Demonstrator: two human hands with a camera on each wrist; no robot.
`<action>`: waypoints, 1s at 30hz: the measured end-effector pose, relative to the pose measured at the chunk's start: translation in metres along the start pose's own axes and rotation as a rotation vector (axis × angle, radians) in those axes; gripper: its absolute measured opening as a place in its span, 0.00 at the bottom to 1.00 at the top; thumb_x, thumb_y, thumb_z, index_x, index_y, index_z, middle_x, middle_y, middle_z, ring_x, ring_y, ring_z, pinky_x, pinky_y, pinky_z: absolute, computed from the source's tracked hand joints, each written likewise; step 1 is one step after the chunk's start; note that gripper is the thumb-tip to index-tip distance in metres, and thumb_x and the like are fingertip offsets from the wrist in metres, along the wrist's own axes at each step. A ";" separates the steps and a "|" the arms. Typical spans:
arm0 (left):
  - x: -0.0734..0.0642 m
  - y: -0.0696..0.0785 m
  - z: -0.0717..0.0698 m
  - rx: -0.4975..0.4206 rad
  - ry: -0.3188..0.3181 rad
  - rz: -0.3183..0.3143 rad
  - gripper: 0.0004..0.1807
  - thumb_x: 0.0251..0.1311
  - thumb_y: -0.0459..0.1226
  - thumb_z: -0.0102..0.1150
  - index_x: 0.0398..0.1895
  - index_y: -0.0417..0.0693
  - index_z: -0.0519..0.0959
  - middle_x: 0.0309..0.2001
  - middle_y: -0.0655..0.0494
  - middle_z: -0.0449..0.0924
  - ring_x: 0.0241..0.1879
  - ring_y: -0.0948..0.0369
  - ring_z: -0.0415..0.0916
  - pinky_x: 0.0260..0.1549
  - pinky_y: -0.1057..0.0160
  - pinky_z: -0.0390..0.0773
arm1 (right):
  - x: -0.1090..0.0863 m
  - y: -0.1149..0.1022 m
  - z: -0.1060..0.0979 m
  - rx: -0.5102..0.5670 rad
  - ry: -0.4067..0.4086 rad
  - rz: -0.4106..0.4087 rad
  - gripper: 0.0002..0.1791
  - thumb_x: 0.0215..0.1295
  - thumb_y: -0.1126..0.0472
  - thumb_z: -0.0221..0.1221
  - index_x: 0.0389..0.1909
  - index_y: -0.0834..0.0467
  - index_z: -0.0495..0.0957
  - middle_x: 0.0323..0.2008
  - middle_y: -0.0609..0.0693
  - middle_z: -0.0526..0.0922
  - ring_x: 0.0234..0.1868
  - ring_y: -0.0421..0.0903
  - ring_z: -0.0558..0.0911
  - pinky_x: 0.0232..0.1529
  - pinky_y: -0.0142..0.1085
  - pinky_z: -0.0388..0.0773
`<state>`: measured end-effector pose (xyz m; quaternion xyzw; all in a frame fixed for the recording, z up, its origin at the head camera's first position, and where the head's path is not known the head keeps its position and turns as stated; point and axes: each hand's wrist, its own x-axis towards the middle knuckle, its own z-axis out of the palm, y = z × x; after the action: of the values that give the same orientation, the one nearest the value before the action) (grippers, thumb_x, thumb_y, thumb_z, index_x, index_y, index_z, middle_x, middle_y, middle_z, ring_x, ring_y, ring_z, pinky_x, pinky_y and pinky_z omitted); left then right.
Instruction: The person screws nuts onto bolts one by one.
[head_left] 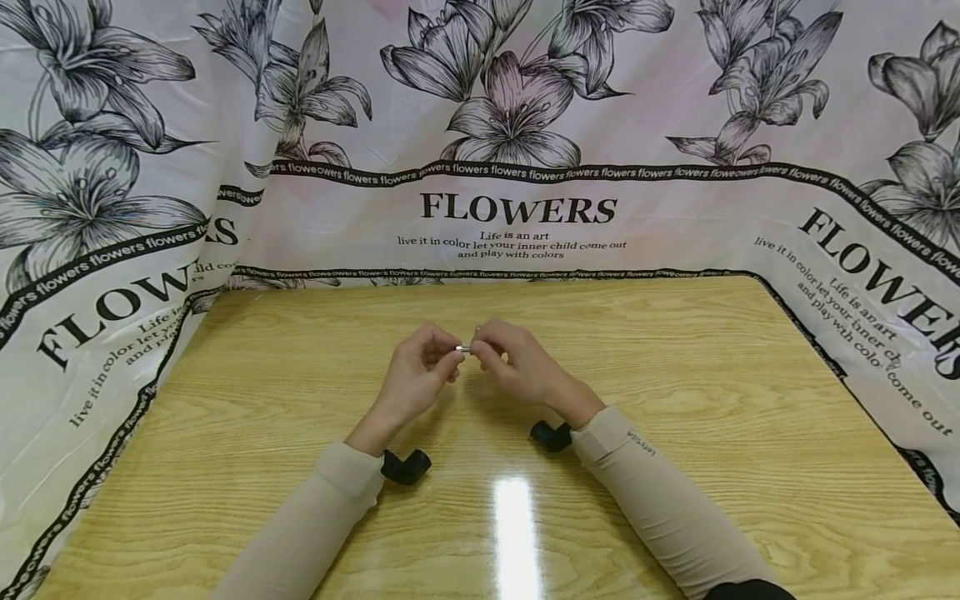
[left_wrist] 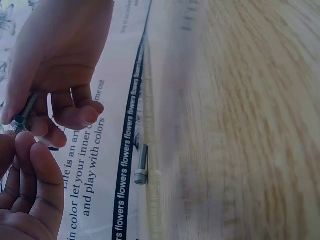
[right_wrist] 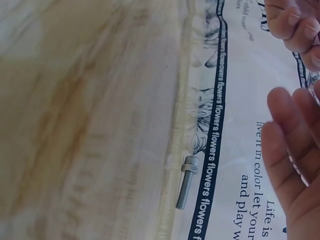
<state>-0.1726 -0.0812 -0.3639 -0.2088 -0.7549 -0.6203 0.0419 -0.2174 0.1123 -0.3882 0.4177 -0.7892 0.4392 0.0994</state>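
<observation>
A threaded metal bolt [left_wrist: 30, 104] with a hex nut [left_wrist: 19, 120] on it is held between the hands, clearest in the left wrist view. My left hand [head_left: 418, 373] pinches its left end with thumb and fingertips. My right hand [head_left: 522, 362] grips it around the nut, its other fingers loosely bent. In the head view a bit of silver metal [head_left: 465, 348] shows between the fingertips; I cannot tell which bolt it belongs to. Beyond the hands a second bolt [right_wrist: 185, 183] lies on the table, its head to the left. The right wrist view does not show the held bolt.
The wood-grain table [head_left: 300, 517] has a bright light reflection near its front. A white sheet [head_left: 517, 225] printed with flowers and lettering hangs along the back and both sides. Black wrist-worn pieces [head_left: 406, 467] sit beside both cuffs.
</observation>
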 end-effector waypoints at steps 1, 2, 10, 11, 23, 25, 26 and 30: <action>-0.001 0.004 0.000 0.001 -0.003 0.005 0.05 0.62 0.22 0.54 0.40 0.29 0.73 0.34 0.38 0.78 0.27 0.41 0.76 0.26 0.65 0.78 | 0.000 0.000 -0.001 -0.002 -0.004 0.006 0.09 0.73 0.62 0.50 0.32 0.53 0.74 0.29 0.45 0.73 0.28 0.39 0.73 0.28 0.33 0.72; -0.002 0.007 0.000 -0.001 -0.005 0.010 0.05 0.62 0.22 0.54 0.40 0.29 0.73 0.34 0.38 0.78 0.27 0.41 0.76 0.26 0.66 0.78 | 0.000 0.000 -0.001 -0.003 -0.010 0.017 0.11 0.74 0.61 0.48 0.31 0.52 0.73 0.27 0.45 0.73 0.27 0.39 0.73 0.27 0.34 0.72; -0.002 0.008 -0.001 -0.020 0.011 -0.019 0.05 0.62 0.23 0.54 0.41 0.29 0.73 0.35 0.35 0.78 0.30 0.36 0.75 0.28 0.58 0.80 | -0.001 -0.002 -0.002 0.006 -0.014 0.077 0.05 0.69 0.59 0.56 0.42 0.54 0.76 0.38 0.45 0.78 0.33 0.40 0.76 0.34 0.37 0.76; -0.002 0.009 -0.001 -0.020 0.013 -0.019 0.05 0.62 0.23 0.54 0.41 0.29 0.73 0.35 0.33 0.78 0.30 0.36 0.75 0.29 0.55 0.81 | -0.001 -0.002 -0.002 0.010 -0.011 0.077 0.07 0.67 0.59 0.59 0.44 0.54 0.76 0.41 0.45 0.78 0.34 0.40 0.77 0.35 0.38 0.77; -0.001 0.010 0.000 -0.019 0.012 -0.028 0.05 0.62 0.23 0.55 0.41 0.29 0.73 0.34 0.36 0.78 0.29 0.39 0.75 0.27 0.67 0.78 | 0.000 0.001 0.000 0.003 0.006 -0.009 0.01 0.69 0.63 0.56 0.37 0.56 0.75 0.32 0.44 0.75 0.33 0.39 0.74 0.34 0.33 0.75; -0.002 0.010 0.000 -0.015 0.013 -0.030 0.05 0.62 0.23 0.54 0.41 0.30 0.73 0.34 0.38 0.78 0.29 0.40 0.75 0.26 0.67 0.78 | 0.001 0.001 0.000 -0.011 -0.004 -0.003 0.05 0.71 0.62 0.54 0.34 0.56 0.75 0.29 0.44 0.72 0.31 0.39 0.72 0.33 0.32 0.73; -0.002 0.010 0.000 -0.014 0.012 -0.031 0.05 0.62 0.23 0.54 0.41 0.30 0.73 0.34 0.38 0.78 0.29 0.39 0.75 0.26 0.67 0.78 | 0.001 0.001 0.000 -0.018 -0.008 -0.001 0.08 0.72 0.61 0.52 0.32 0.57 0.75 0.28 0.44 0.71 0.31 0.40 0.71 0.32 0.32 0.72; -0.002 0.009 0.000 -0.012 0.006 -0.032 0.05 0.63 0.23 0.54 0.41 0.30 0.73 0.35 0.38 0.78 0.29 0.39 0.75 0.27 0.64 0.79 | 0.000 0.000 -0.001 -0.014 -0.012 0.038 0.07 0.72 0.60 0.52 0.34 0.56 0.76 0.31 0.44 0.73 0.32 0.40 0.73 0.33 0.34 0.74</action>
<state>-0.1676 -0.0806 -0.3560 -0.1949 -0.7544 -0.6259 0.0329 -0.2176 0.1127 -0.3874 0.4045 -0.8006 0.4330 0.0891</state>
